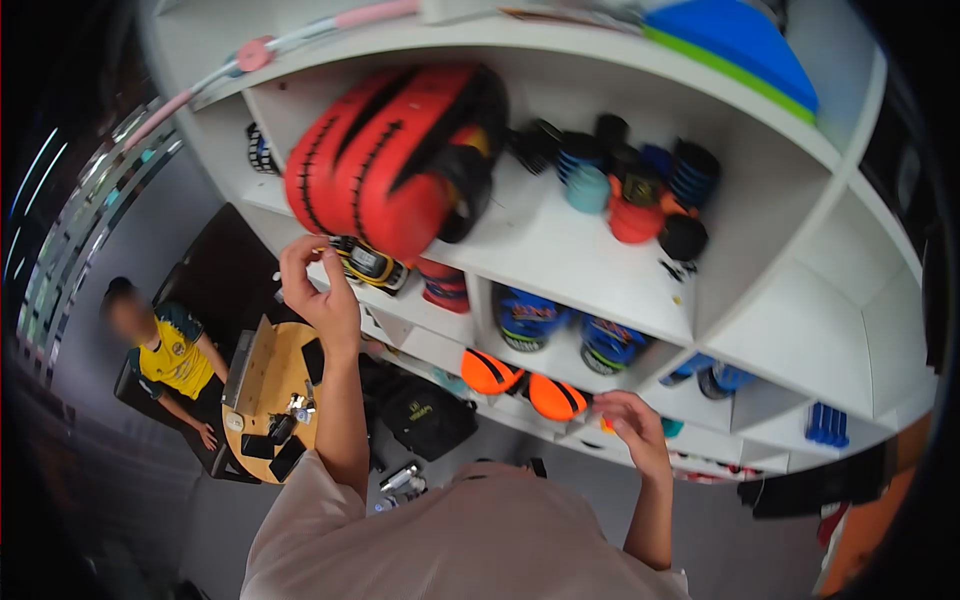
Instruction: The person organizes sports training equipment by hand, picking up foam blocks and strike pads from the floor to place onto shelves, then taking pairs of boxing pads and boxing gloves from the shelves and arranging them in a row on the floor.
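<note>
My left hand (pixel 322 297) is raised in front of the shelf, fingers curled toward the thumb in a loose pinch. Whatever sits between its fingertips is too small to make out. Just behind it are black-and-yellow gloves (pixel 368 265), and above hangs a large red-and-black padded pad (pixel 380 170) over the shelf edge. Lower on the right, my right hand (pixel 637 432) has its fingers closed around a small orange piece (pixel 607 425), mostly hidden. Close to that hand lie two orange-and-black pads (pixel 556 397) on a lower shelf.
A white shelf unit (pixel 590 270) curves across the view. It holds rolled wraps (pixel 585 188) and blue gloves (pixel 530 318). At left, a person in a yellow shirt (pixel 180 365) sits by a round wooden table (pixel 285 375). A black bag (pixel 425 415) rests on the floor.
</note>
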### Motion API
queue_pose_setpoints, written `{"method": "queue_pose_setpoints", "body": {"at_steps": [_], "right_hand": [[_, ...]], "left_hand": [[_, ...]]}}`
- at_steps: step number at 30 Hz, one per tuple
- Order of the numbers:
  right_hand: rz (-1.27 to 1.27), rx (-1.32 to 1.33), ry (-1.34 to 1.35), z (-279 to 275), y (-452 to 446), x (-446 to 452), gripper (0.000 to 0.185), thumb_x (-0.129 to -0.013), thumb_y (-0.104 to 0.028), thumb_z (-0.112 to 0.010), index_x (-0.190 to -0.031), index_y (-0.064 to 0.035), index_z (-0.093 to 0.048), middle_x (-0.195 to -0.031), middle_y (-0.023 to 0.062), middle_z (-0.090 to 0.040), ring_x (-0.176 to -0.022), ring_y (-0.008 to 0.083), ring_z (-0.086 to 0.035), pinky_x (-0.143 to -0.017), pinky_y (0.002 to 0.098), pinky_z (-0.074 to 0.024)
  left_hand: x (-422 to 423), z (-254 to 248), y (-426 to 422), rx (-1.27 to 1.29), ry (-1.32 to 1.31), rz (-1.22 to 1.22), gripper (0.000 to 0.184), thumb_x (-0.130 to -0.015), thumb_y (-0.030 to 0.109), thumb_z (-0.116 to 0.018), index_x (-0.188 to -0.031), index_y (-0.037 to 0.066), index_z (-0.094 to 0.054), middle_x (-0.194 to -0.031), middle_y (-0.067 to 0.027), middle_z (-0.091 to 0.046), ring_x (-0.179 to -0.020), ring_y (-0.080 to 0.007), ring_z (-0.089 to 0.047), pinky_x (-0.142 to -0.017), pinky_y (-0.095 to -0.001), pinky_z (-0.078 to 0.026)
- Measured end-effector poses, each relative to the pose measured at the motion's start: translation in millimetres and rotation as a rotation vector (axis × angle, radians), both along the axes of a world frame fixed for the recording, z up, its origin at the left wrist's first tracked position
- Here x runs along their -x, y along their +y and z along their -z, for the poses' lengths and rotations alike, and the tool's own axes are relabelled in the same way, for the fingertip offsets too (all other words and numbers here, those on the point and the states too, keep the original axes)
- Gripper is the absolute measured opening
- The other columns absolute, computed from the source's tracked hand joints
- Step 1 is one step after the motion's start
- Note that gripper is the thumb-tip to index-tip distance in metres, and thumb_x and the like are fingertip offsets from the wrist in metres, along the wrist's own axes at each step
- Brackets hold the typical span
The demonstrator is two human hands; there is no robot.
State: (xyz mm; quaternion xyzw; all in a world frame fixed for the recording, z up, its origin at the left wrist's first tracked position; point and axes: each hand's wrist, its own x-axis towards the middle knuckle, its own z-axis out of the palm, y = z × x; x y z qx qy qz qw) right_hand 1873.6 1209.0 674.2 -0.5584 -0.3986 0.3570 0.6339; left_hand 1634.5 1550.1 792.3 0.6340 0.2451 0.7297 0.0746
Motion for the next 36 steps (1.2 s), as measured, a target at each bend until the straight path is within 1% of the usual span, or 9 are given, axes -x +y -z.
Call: {"method": "queue_pose_setpoints", "body": {"at_steps": [5,10,14,19,21,24,27,32,36], "right_hand": [[-0.048,0.012,-0.083,-34.0,54.1,46.8,0.043,-0.083,-0.013,-0.060,-0.123,0.0005,-0.052,-0.121,0.0130,-0.059,-0.108,0.0221,-0.060,-0.095,0.0352,-0.0449],[-0.196,-0.084,-0.312,-79.1,134.9,106.7,0.055,-0.077,-0.007,-0.069,-0.128,-0.0003,-0.048,-0.123,0.0140,-0.058,-0.110,0.0230,-0.060,-0.089,0.0363,-0.0507],[0.104,-0.188,-0.555,-104.6,204.8,155.5,0.075,-0.073,-0.013,-0.076,-0.137,0.0023,-0.040,-0.128,0.0181,-0.054,-0.109,0.0271,-0.060,-0.087,0.0370,-0.0525],[0.519,-0.125,-0.449,-142.1,288.0,171.2,0.092,-0.062,-0.033,-0.086,-0.124,0.0105,-0.034,-0.112,0.0260,-0.060,-0.107,0.0334,-0.061,-0.089,0.0366,-0.0488],[0.845,-0.163,-0.766,-136.1,309.6,175.1,0.112,-0.056,-0.039,-0.088,-0.133,0.0117,-0.026,-0.117,0.0259,-0.058,-0.112,0.0363,-0.058,-0.096,0.0386,-0.0445],[0.678,-0.199,-0.530,-152.5,323.5,189.5,0.125,-0.049,-0.045,-0.090,-0.138,0.0126,-0.024,-0.122,0.0262,-0.056,-0.116,0.0369,-0.054,-0.100,0.0388,-0.0419],[0.859,-0.198,-0.433,-149.5,329.0,177.3,0.118,-0.046,-0.045,-0.091,-0.135,0.0084,-0.034,-0.123,0.0242,-0.057,-0.117,0.0348,-0.055,-0.099,0.0381,-0.0423],[0.638,-0.376,-0.460,-141.7,261.3,198.6,0.093,-0.045,-0.025,-0.094,-0.122,0.0006,-0.049,-0.107,0.0125,-0.065,-0.094,0.0228,-0.063,-0.083,0.0320,-0.0503],[0.515,-0.441,-0.281,-124.8,211.3,204.3,0.097,-0.053,-0.020,-0.092,-0.132,0.0035,-0.041,-0.114,0.0118,-0.059,-0.099,0.0196,-0.060,-0.087,0.0315,-0.0498]], "left_hand": [[81.6,6.0,47.1,0.150,0.063,-0.002,0.015,-0.079,0.004,-0.064,-0.093,0.001,-0.060,-0.092,-0.0072,-0.060,-0.085,-0.0176,-0.058,-0.071,-0.0285,-0.045],[80.5,-6.8,91.3,0.230,0.306,-0.150,0.083,-0.062,0.026,-0.083,-0.130,0.001,-0.041,-0.121,-0.0177,-0.048,-0.107,-0.0321,-0.053,-0.089,-0.0399,-0.046],[69.8,-7.9,109.9,0.293,0.260,-0.010,0.119,-0.052,0.043,-0.088,-0.141,0.000,-0.023,-0.129,-0.0234,-0.039,-0.118,-0.0393,-0.047,-0.098,-0.0436,-0.042],[50.1,-16.5,102.8,0.285,0.253,-0.056,0.124,-0.051,0.040,-0.090,-0.143,-0.001,-0.017,-0.128,-0.0257,-0.039,-0.117,-0.0418,-0.046,-0.097,-0.0448,-0.043],[49.0,-19.7,100.7,0.380,0.249,-0.098,0.123,-0.052,0.038,-0.090,-0.143,-0.001,-0.018,-0.127,-0.0258,-0.039,-0.118,-0.0415,-0.044,-0.096,-0.0460,-0.043],[44.8,-14.3,94.1,0.363,0.159,-0.102,0.116,-0.052,0.030,-0.089,-0.143,0.003,-0.021,-0.121,-0.0229,-0.041,-0.111,-0.0405,-0.045,-0.092,-0.0469,-0.041],[45.5,-18.5,59.3,0.336,0.084,-0.182,0.108,-0.051,0.021,-0.085,-0.142,0.009,-0.028,-0.113,-0.0187,-0.042,-0.109,-0.0379,-0.043,-0.091,-0.0491,-0.033],[70.7,-6.9,-0.1,0.215,0.041,-0.216,0.103,-0.053,0.028,-0.085,-0.141,0.010,-0.034,-0.110,-0.0174,-0.042,-0.107,-0.0367,-0.042,-0.091,-0.0477,-0.032],[89.4,-10.7,-46.9,0.183,-0.007,-0.185,0.100,-0.054,0.021,-0.083,-0.141,0.009,-0.034,-0.111,-0.0173,-0.041,-0.108,-0.0360,-0.042,-0.092,-0.0465,-0.032]]}}
